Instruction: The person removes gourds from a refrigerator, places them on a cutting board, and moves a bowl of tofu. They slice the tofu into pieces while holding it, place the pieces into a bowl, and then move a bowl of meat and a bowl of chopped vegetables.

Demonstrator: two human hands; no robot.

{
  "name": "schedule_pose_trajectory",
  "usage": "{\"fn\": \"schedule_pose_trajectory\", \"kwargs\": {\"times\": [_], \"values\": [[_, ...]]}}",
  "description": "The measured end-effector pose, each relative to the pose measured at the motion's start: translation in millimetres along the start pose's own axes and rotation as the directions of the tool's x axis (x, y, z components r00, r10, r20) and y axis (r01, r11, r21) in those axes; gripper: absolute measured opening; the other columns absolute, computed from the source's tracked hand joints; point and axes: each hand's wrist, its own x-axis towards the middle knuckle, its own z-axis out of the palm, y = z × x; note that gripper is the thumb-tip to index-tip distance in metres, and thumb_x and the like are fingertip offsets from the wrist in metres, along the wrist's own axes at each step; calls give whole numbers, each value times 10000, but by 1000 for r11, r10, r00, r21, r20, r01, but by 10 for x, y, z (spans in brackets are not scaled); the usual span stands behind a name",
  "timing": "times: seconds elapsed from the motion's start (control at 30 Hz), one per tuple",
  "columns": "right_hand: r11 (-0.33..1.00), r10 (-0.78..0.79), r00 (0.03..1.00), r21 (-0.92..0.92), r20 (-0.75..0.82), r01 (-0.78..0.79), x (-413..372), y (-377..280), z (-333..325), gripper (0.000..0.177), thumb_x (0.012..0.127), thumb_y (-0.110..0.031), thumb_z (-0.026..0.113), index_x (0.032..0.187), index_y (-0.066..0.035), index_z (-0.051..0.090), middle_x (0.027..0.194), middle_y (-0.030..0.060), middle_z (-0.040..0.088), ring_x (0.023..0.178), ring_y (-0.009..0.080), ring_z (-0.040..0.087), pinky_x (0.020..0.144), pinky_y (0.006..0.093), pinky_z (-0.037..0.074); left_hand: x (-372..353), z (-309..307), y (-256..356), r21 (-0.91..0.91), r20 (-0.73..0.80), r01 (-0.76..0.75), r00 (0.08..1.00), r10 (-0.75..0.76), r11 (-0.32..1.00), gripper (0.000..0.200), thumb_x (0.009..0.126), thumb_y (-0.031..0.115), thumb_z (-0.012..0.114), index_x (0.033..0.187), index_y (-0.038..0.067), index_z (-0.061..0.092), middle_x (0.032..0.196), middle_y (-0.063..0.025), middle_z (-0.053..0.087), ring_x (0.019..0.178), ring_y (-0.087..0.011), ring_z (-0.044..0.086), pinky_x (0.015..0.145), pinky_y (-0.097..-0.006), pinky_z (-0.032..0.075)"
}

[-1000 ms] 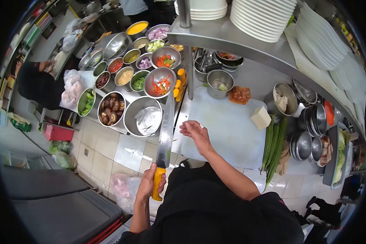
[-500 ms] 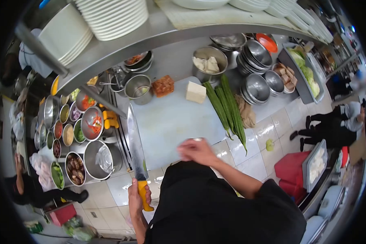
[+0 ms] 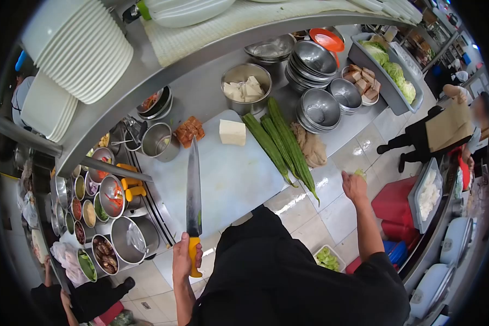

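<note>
My left hand (image 3: 185,259) is wrapped round the yellow handle of a large kitchen knife (image 3: 193,190). Its blade points away from me over the left part of the white cutting board (image 3: 223,190), a bit of green on it. My right hand (image 3: 355,187) is off to the right of the board, above the tiled floor, fingers curled; whatever they may hold is hidden. A white tofu block (image 3: 232,132) stands at the board's far edge. Left of it lies an orange-brown block (image 3: 190,131). Long green ridged gourds (image 3: 290,146) lie along the board's right side.
A steel pot of white chunks (image 3: 247,87) stands behind the board, with stacked steel bowls (image 3: 319,108) to its right. Bowls of cut ingredients (image 3: 114,195) crowd the left. Overhead runs a shelf (image 3: 146,81) with white dishes. People stand at far left and right.
My right hand has swung right, from the board's near edge to over the floor. The knife has shifted right across the board, still in my left hand. The camera view has turned.
</note>
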Motion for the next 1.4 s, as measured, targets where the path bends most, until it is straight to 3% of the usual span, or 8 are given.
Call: {"fn": "schedule_pose_trajectory", "kwargs": {"times": [0.1, 0.3, 0.47, 0.7, 0.87, 1.03, 1.17, 1.4], "values": [[776, -457, 798, 262, -394, 574, 125, -459, -163, 350, 805, -268, 696, 1037, -11, 649, 1087, 172, 650, 1008, 360, 611, 897, 412, 475, 21, 97, 59, 6, 11, -7, 1000, 7, 1000, 614, 957, 558, 372, 723, 14, 531, 495, -39, 463, 357, -116, 406, 358, -243, 334], [607, -443, 796, 516, -412, 604, 280, -971, -187, 323, 760, -157, 709, 1049, -32, 638, 1195, 158, 604, 1061, 346, 581, 904, 397, 474, 2, 271, -1, 18, -96, -8, 995, 10, 1000, 616, 953, 567, 374, 742, 11, 534, 494, -38, 460, 359, -111, 408, 355, -238, 334], [900, -371, 914, 177, -164, 397, 391, -904, -200, 613, 645, -1, 646, 1238, -23, 496, 1251, 162, 515, 1114, 355, 518, 896, 395, 478, -10, 348, -78, -51, -125, 2, 992, -9, 999, 616, 951, 569, 378, 748, 9, 534, 497, -39, 459, 359, -112, 407, 351, -242, 335], [806, -546, 835, -314, -67, 502, 505, -531, 424, 957, 631, -67, 674, 1439, 42, 173, 1407, 233, 326, 1263, 376, 360, 949, 497, 404, -28, 514, -33, -4, -156, 21, 988, -21, 1000, 606, 944, 559, 416, 753, -1, 543, 502, -24, 446, 381, -93, 397, 361, -237, 313], [665, -205, 904, -624, 376, 410, 531, -666, 143, 467, 766, -276, 574, 1159, -30, 640, 1397, 219, 381, 1267, 386, 322, 1015, 498, 240, -48, 533, -108, 21, -188, 28, 982, -24, 999, 631, 942, 575, 397, 757, -10, 543, 492, -30, 441, 379, -99, 399, 363, -242, 309], [684, -261, 871, -557, 416, 471, 537, -740, -393, 277, 780, -279, 609, 963, -95, 704, 970, 123, 686, 932, 283, 665, 777, 366, 531, -42, 475, -129, -45, -194, 85, 977, -93, 995, 653, 939, 596, 368, 751, -5, 541, 489, -37, 442, 375, -115, 404, 359, -253, 321], [821, -570, 813, 24, 117, 571, 360, -1134, -608, 183, 696, -115, 700, 869, -59, 683, 844, 169, 673, 811, 330, 662, 701, 412, 516, -2, 336, -122, -171, -119, 101, 985, -122, 980, 635, 939, 595, 360, 739, 17, 531, 484, -40, 435, 365, -130, 398, 351, -267, 336], [314, -776, 628, 834, -49, 453, -535, -2548, 58, 265, 801, -24, 691, 1055, -56, 627, 891, 44, 640, 807, 115, 598, 680, 260, 520, 37, 96, -66, -457, 188, 231, 969, -160, 859, 644, 939, 615, 301, 716, 45, 501, 451, -43, 392, 324, -147, 347, 338, -273, 325]]}}
